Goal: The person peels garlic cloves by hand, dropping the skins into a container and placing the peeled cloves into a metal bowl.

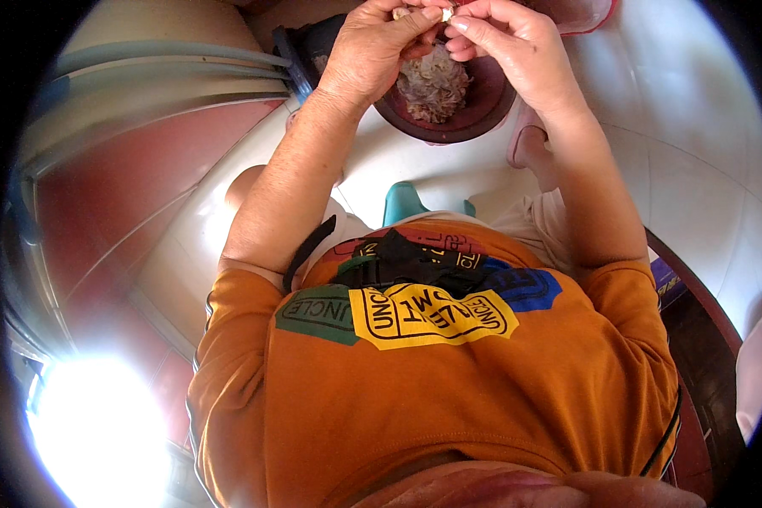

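Over a dark red round basin [482, 120], both hands meet at the top edge of the view. My left hand [387, 38] pinches a small pale piece [447, 14], which looks like a garlic clove, between thumb and finger. The fingertips of my right hand [514, 41] close on its other side. A second pale bit [400, 13] shows among the left fingers. In the basin lies a heap of whitish, papery skins [435, 86], partly hidden by the hands.
A dark container [320, 47] stands beside the basin on the left, near a blue-grey curved frame [171, 54]. Past my right hand is a clear, red-rimmed container [587, 16]. A teal plastic piece [403, 202] shows between my legs, above the pale tiled floor [368, 159].
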The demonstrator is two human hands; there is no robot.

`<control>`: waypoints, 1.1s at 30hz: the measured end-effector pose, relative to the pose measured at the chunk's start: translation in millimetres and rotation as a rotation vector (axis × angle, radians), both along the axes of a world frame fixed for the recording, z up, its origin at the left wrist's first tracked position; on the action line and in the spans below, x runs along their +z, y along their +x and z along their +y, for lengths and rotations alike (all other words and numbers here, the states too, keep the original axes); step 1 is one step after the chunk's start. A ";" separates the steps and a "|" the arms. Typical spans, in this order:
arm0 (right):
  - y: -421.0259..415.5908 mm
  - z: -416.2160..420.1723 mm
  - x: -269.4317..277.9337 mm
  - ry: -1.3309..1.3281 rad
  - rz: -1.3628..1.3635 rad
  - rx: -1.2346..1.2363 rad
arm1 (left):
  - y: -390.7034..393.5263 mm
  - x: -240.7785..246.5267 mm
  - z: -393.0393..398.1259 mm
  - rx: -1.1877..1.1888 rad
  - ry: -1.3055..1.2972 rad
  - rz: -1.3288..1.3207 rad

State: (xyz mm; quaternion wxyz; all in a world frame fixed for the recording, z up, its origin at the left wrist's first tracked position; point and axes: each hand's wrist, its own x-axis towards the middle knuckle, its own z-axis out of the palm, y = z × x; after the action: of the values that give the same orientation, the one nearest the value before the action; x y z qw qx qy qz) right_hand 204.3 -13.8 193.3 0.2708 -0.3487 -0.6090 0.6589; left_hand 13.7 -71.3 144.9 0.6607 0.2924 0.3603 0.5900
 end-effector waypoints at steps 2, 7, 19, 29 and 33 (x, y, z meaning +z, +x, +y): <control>7.2 7.7 -2.3 -0.124 0.011 0.066 | -1.9 4.3 0.9 -0.043 0.028 0.090; 14.6 9.7 -5.7 -0.385 0.048 0.128 | -11.3 14.5 1.5 -0.179 0.088 0.365; 16.2 10.5 -22.7 -0.469 0.221 0.166 | -8.5 19.8 -4.7 -0.189 0.128 0.286; 10.8 7.6 -18.9 -0.475 0.224 0.083 | -4.7 10.3 -2.6 -0.103 0.102 0.251; 10.1 8.5 -11.9 -0.474 0.254 0.087 | -5.1 12.0 0.6 -0.127 0.067 0.060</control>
State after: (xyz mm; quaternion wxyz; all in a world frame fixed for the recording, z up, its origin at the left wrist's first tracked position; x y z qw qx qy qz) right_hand 214.3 -5.3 181.4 0.2273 -0.2906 -0.4132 0.8325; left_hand 8.6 -70.8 157.0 0.6755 0.3539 0.3409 0.5497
